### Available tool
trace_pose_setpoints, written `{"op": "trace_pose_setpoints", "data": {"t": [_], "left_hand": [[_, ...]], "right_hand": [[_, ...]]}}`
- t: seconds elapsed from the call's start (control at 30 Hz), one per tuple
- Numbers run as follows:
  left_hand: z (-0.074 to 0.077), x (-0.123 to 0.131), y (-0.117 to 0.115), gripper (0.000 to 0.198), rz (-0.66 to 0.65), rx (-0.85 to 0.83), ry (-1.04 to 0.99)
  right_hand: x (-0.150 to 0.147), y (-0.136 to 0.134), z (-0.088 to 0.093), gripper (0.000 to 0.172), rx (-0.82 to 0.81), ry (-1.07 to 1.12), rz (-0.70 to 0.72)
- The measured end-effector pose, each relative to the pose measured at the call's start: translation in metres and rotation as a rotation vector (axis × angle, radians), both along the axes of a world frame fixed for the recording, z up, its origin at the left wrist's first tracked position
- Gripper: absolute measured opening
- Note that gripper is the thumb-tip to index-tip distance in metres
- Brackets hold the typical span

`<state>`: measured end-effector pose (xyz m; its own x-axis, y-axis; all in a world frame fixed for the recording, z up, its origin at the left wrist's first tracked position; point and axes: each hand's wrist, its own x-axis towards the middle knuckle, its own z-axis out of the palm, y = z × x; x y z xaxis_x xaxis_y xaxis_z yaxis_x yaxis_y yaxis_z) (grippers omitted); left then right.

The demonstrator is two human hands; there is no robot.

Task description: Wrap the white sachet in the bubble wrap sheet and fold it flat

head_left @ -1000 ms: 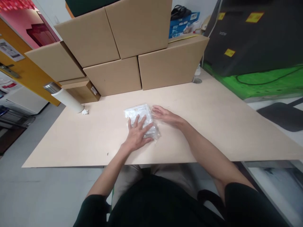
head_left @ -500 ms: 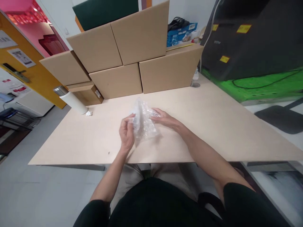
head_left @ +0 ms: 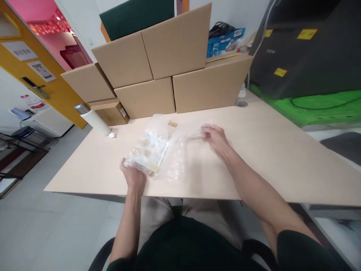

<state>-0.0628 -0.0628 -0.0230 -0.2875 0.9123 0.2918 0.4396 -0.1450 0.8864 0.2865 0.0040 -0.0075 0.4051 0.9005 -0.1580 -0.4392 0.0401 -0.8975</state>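
A sheet of clear bubble wrap (head_left: 176,158) lies spread out in front of me, its right part pulled out toward my right hand. On its left part rests a flat, pale rectangular item (head_left: 153,152), partly veiled by the plastic, so its kind cannot be made out. My left hand (head_left: 134,176) grips the wrap's near left corner, thumb on top and fingers mostly hidden beneath. My right hand (head_left: 214,136) pinches the wrap's far right edge, just above the table. A small brown patch like tape (head_left: 172,124) shows at the top of the wrap.
Stacked cardboard boxes (head_left: 145,98) line the table's back edge. At the left stand a white bottle (head_left: 97,121) with a metal cap and a crumpled white scrap (head_left: 112,135). A clear container (head_left: 241,98) is at the back right, beside a large black machine (head_left: 304,64) on green.
Both hands have moved apart, left hand toward the near left and right hand rightward. The bunched bubble wrap has been opened out, showing the flat item.
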Motion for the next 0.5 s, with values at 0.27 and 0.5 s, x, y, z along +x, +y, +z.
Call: {"op": "trace_pose_setpoints", "data": {"t": [0.27, 0.5], "left_hand": [[0.005, -0.017, -0.029, 0.040, -0.149, 0.166, 0.639], [0.000, -0.055, -0.031, 0.046, -0.235, -0.056, 0.335]], "right_hand": [[0.007, -0.005, 0.006, 0.012, -0.033, -0.093, -0.063], [0.028, 0.005, -0.002, 0.020, 0.010, -0.026, -0.207]]}}
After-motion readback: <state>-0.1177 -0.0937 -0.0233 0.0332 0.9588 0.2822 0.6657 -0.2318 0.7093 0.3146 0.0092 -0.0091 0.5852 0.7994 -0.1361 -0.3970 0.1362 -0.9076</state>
